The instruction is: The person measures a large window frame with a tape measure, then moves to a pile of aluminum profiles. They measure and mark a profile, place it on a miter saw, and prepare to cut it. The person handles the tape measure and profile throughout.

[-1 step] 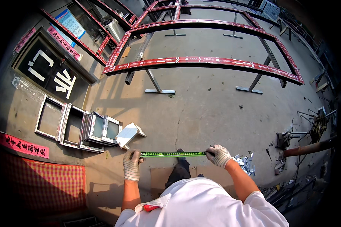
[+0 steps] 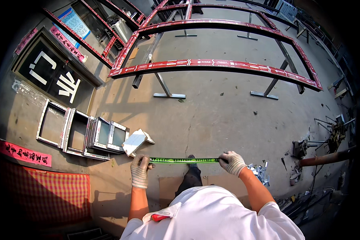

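A bright green tape measure point(image 2: 184, 160) with dark number markings is stretched level in front of my body. My left hand point(image 2: 139, 172), in a striped knit glove with grey fingers, is closed on the tape's left end. The right end is pinched in my gloved right hand point(image 2: 233, 163); whether a case sits in it I cannot make out. Beneath the tape my dark shoe and trouser leg point(image 2: 191, 176) show against the floor. A red object point(image 2: 159, 218) pokes out of the pocket of my white shirt.
Ahead, a large red-wrapped frame point(image 2: 212, 64) rests on metal stands point(image 2: 169, 96). Several smaller frames point(image 2: 77, 134) lean at the left beside a white stool-like piece point(image 2: 136, 141). Small metal pieces point(image 2: 260, 174) lie at the right, near a rusty pipe point(image 2: 328, 157).
Both hands and the tape have shifted very slightly right and up in the picture. The grip on the tape is the same.
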The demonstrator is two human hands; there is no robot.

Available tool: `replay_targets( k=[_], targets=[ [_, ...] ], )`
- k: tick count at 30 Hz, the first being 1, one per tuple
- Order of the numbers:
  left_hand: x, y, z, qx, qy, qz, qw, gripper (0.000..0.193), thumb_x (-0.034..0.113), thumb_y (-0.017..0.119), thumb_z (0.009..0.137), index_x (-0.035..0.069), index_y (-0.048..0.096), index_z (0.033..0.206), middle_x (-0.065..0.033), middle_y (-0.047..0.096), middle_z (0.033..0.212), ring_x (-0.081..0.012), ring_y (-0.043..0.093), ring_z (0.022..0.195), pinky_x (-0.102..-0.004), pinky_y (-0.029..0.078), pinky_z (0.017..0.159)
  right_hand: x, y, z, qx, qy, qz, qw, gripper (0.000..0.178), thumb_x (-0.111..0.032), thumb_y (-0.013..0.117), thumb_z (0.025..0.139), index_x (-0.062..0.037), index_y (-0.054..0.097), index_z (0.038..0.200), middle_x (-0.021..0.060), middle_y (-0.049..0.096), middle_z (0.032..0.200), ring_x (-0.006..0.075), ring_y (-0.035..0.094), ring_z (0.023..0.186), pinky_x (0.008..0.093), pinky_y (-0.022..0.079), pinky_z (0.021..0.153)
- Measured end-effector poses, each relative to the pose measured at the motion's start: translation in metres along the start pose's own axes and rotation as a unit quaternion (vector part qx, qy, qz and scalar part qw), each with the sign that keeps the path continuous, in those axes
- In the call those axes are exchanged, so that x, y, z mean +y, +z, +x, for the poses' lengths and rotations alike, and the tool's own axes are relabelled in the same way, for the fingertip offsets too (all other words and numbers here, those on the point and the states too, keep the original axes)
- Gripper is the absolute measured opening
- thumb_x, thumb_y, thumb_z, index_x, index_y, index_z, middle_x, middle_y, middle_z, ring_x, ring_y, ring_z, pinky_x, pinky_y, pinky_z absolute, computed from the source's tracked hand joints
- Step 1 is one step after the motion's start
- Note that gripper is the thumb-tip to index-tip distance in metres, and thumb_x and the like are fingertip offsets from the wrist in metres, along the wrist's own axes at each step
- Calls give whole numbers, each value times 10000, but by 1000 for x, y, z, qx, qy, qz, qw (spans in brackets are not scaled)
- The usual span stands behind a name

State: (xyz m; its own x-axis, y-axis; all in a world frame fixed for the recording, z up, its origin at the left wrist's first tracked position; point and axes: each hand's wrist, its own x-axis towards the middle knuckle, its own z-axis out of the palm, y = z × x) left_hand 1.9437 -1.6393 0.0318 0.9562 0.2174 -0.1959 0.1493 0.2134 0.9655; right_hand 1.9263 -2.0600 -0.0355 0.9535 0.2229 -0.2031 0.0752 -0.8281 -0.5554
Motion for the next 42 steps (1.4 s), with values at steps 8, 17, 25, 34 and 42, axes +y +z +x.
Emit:
replay_targets(
  k=[8,17,25,34,42],
  targets=[
    [-3,48,197,-79,9,67,995,278,310,656,1056,39,654,993,-42,652,784,-88,601,635,-271,544,632,26,-39,141,144,69,83,984,130,-152,711,902,-101,760,1010,153,701,936,353,660,906,439,551,837],
    [12,94,366,-57,39,223,972,256,275,623,1074,28,642,1009,-28,660,805,-83,588,654,-253,499,617,59,-111,330,344,20,129,930,139,-50,720,902,-44,728,1040,147,701,964,318,662,897,393,543,833],
    [-12,108,488,61,119,283,950,248,257,714,1009,14,668,1001,-26,654,753,-112,564,656,-304,511,652,75,-194,544,421,-41,91,901,153,-54,682,952,-63,719,1100,139,690,1033,311,641,980,404,525,885],
    [79,126,662,65,224,478,847,260,225,766,923,24,705,1077,-161,699,1071,-315,695,930,-412,577,850,93,-186,653,401,42,-74,912,151,-128,701,953,-106,715,1102,143,698,1070,347,644,998,441,539,895],
    [130,85,909,21,423,661,619,590,275,772,886,55,595,1403,-202,519,1469,-403,470,1391,-566,332,1196,91,-150,685,468,155,-52,868,143,-15,678,985,-25,712,1124,118,682,1077,253,643,976,358,531,874]
  ],
)
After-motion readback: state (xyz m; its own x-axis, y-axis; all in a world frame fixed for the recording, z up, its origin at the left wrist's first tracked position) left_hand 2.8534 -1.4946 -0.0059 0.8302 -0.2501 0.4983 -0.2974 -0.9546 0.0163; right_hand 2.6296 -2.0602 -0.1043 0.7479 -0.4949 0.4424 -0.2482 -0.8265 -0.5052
